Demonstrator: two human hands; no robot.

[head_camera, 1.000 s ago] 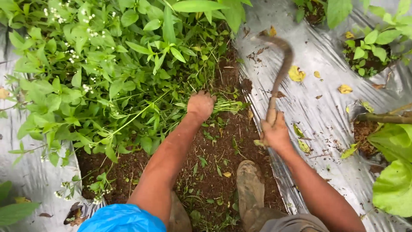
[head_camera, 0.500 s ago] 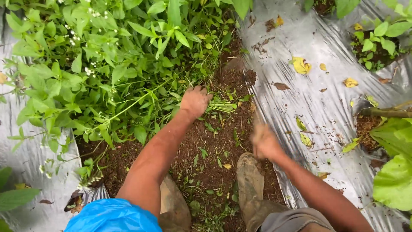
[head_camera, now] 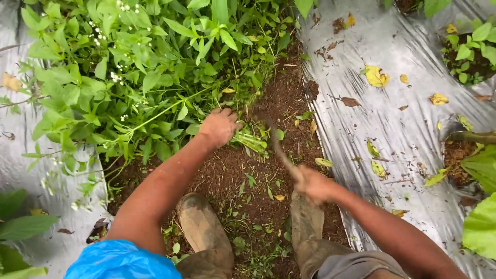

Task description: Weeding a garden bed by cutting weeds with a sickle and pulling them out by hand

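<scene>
a bunch of weeds [head_camera: 155, 88] is gripped at the base by the left hand [head_camera: 219, 127], fingers closed round the stems [head_camera: 251, 140] right where they meet the soil [head_camera: 243, 175]. the right hand [head_camera: 313, 185] is clamped on the handle of a sickle [head_camera: 276, 146] — the blade is blurred, so its edge can't be made out properly.

progress, as judged from how things lie: the strip of soil near the boots [head_camera: 201, 227] is mostly bare, only small sprouts and cut scraps are scattered on it, so that part looks done. the thick green mass up and to the left hasn't been cut yet, and it makes up most of what's in view — roughly early-to-middle, it would be said.

the sickle is held low over the soil, between the two hands. its long axis runs diagonally, from the right hand up and to the left, with the tip pointed toward the held stems, just beside them. whether the blade is touching the stems can't be told.

silver plastic sheet [head_camera: 392, 103] is laid on both sides of the strip, dotted with yellow leaves [head_camera: 376, 76].
</scene>
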